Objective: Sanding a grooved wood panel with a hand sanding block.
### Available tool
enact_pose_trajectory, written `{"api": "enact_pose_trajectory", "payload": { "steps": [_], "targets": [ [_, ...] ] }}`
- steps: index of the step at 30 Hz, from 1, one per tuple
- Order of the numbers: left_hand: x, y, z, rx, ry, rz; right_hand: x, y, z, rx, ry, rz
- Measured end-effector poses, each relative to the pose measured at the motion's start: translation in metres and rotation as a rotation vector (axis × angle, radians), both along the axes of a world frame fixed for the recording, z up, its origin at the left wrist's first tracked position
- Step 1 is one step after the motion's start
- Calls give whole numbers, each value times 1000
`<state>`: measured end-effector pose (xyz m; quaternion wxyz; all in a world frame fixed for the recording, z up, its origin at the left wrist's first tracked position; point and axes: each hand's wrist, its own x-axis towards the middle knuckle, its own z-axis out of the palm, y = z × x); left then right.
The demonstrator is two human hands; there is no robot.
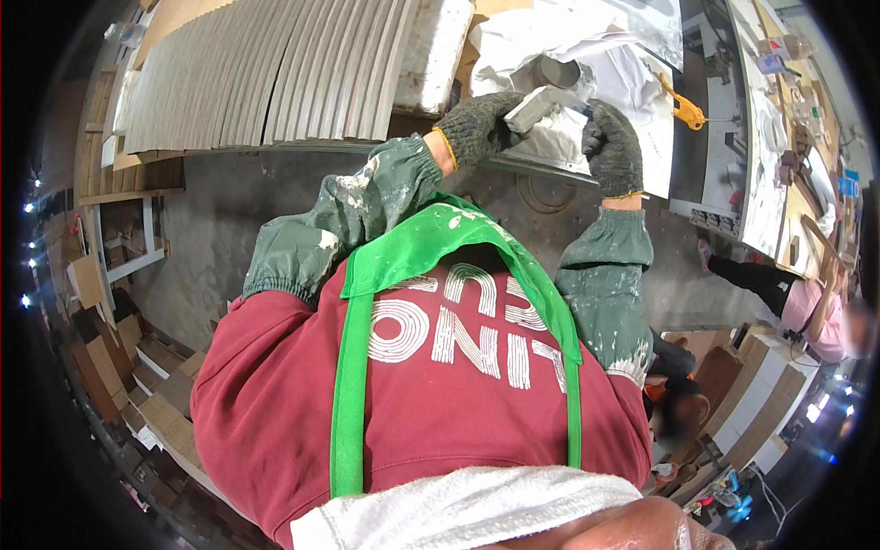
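Observation:
Both my hands wear dark knitted gloves with yellow cuffs. My left hand (477,126) is closed round the end of a grey rectangular strip (529,111) above the table's near edge. My right hand (614,147) has its fingers curled in, and a thin, flat, blade-like tool (572,101) reaches from it toward the strip. How that tool's handle looks is hidden by the glove. Just beyond lies a round grey tub (556,71) on crumpled white sheeting (632,78). A white lump (559,137) sits between my hands.
Long grey slats (275,73) stand in a row on the left of the table. A yellow-handled tool (686,105) lies by the right edge. Another person (816,307) is at a cluttered bench on the far right, and someone else (678,408) is low behind my right arm. Cardboard boxes (174,403) are stacked lower left.

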<state>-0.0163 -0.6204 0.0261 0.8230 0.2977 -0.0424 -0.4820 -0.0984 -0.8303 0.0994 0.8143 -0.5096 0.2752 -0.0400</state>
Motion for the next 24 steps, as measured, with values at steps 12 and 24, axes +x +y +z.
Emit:
{"api": "enact_pose_trajectory", "payload": {
  "steps": [12, 24],
  "targets": [
    [-7, 4, 29, 439, -858, 111, -3, -3, 4, -239, 1, -100],
    [-6, -2, -12, 105, -178, 174, -5, 11, 12, -153, -99, -88]
  ]
}}
